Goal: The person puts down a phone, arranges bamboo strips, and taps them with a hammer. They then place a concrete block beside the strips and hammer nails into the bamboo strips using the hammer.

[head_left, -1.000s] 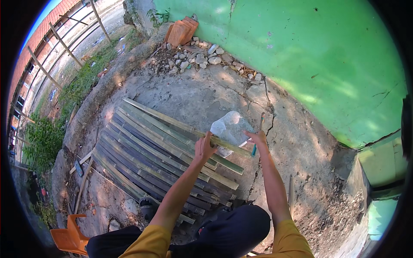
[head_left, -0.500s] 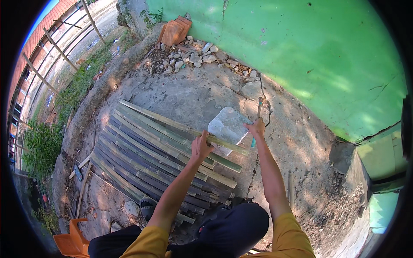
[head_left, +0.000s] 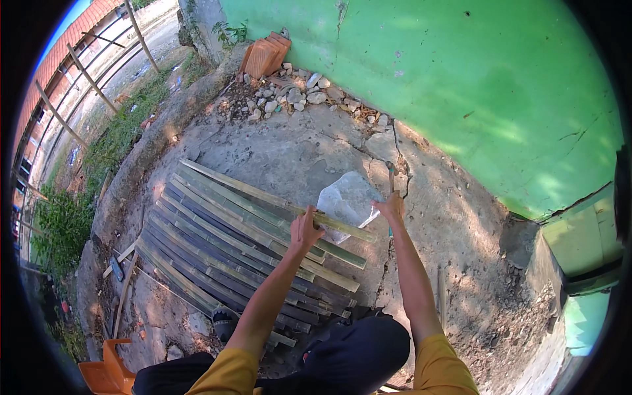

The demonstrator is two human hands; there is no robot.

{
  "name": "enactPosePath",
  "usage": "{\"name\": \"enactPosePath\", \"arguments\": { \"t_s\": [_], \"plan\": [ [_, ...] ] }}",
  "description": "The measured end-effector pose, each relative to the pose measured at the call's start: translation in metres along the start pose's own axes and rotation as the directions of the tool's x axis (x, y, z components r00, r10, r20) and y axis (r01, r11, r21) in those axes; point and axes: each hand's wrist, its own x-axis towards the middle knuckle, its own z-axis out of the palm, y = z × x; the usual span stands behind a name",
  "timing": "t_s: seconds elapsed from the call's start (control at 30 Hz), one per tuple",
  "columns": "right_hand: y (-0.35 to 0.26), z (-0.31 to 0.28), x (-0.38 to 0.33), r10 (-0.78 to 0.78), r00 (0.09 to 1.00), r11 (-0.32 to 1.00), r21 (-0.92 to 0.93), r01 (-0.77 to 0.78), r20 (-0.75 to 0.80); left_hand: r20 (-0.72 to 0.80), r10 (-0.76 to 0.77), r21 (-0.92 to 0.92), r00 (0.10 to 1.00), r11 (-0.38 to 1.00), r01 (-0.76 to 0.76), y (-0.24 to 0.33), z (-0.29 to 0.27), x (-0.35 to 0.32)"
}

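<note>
Tool (head_left: 392,178) less tilted in curled right hand (head_left: 394,207)

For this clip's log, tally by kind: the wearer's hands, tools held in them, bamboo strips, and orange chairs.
Hands: 2 (left hand, right hand)
Held tools: 1 (teal-handled tool)
Bamboo strips: at least 8; overlaps prevent an exact count
Orange chairs: 1 (orange chair, partly in view)
Total: at least 12
</note>
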Motion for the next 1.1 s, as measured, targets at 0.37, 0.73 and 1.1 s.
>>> {"name": "enactPosePath", "arguments": {
  "t_s": [0.37, 0.73, 1.1],
  "plan": [
    [0.027, 0.000, -0.046, -0.084, 0.994, 0.995, -0.055, 0.088, 0.071, 0.010, 0.019, -0.061, 1.000, 0.998, -0.019, 0.003, 0.000, 0.002],
    [0.040, 0.014, -0.047, -0.196, 0.959, 0.981, 0.039, 0.192, 0.206, -0.033, 0.054, -0.063, 0.998, 0.996, -0.056, 0.003, 0.005, 0.004],
    [0.073, 0.036, -0.025, -0.203, 0.979, 0.978, 0.048, 0.204, -0.024, -0.015, 0.049, -0.149, 0.999, 0.987, -0.051, 0.012, 0.003, -0.001]
  ]
}}
